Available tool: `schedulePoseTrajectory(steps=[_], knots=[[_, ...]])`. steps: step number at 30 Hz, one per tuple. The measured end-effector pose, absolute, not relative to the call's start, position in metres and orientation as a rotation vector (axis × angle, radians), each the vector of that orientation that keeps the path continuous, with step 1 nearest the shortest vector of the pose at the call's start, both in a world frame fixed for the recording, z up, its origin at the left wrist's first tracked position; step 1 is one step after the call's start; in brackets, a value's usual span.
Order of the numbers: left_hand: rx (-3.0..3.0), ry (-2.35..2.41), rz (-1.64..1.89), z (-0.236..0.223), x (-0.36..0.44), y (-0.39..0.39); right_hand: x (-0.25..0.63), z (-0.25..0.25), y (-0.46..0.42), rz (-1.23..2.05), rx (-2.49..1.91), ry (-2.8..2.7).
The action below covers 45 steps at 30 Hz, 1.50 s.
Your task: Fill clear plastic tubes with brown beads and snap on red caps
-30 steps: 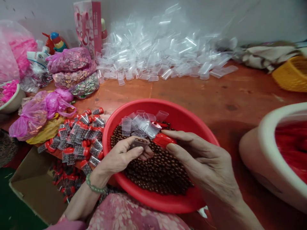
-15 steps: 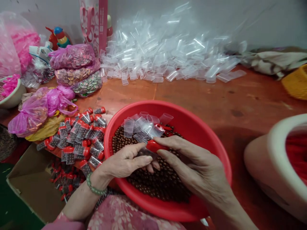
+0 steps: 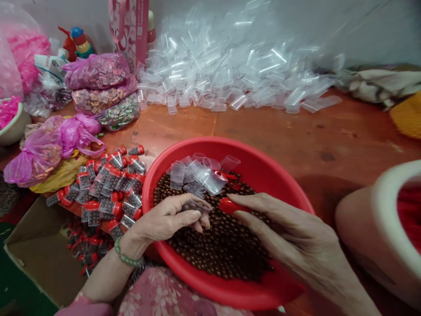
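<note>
A clear plastic tube [image 3: 196,206] with dark beads inside lies in my left hand [image 3: 174,218], thumb and fingers closed round it. To its right, my right hand [image 3: 283,228] pinches a red cap [image 3: 229,205] between thumb and fingertips, a short gap away from the tube's end. Both hands are over a red basin [image 3: 263,160] of brown beads [image 3: 223,250]. Several clear tubes [image 3: 210,180] lie on the beads at the basin's back left, with red caps [image 3: 226,175] beside them.
Filled, red-capped tubes [image 3: 105,180] are heaped left of the basin, above a cardboard box [image 3: 33,250] holding more. Clear tubes [image 3: 230,83] form a big pile along the wall. Tied pink bags [image 3: 98,72] stand back left; a pale tub [image 3: 362,210] of red pieces stands right.
The right hand has moved rightward with the red cap, which now sits apart from the tube. My left hand stays nearly in place, still round the tube. The view has shifted slightly.
</note>
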<state>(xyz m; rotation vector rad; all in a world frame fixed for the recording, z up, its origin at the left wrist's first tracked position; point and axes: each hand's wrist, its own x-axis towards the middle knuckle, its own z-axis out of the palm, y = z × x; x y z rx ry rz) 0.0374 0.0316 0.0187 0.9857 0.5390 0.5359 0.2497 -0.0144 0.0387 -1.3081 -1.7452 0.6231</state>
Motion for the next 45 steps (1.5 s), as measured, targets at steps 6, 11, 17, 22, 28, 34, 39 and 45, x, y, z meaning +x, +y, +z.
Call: schedulePoseTrajectory(steps=[6,11,17,22,28,34,39,45], knots=[[0.987,0.558,0.505,0.021,0.039,0.033,0.233,0.046,0.001,0.568,-1.188,-1.83],[0.999,0.588,0.492,0.022,0.037,0.033,0.239,0.046,0.001,0.504,-1.187,-1.96],[1.007,0.556,0.505,0.02,0.035,0.035,0.253,0.051,-0.008,0.407,-1.325,-1.943],[0.997,0.564,0.507,0.02,0.037,0.035,0.234,0.052,0.002,0.489,-1.199,-1.921],[0.99,0.555,0.498,0.019,0.036,0.033,0.238,0.057,0.002,0.453,-1.19,-2.042],[0.98,0.542,0.507,0.019,0.034,0.034,0.249,0.056,-0.004,0.457,-1.262,-1.995],[0.845,0.529,0.548,0.016,0.034,0.034,0.234,0.051,-0.007,0.639,-1.373,-1.637],[0.817,0.507,0.602,0.019,0.033,0.03,0.217,0.054,-0.019,0.751,-1.475,-1.18]])
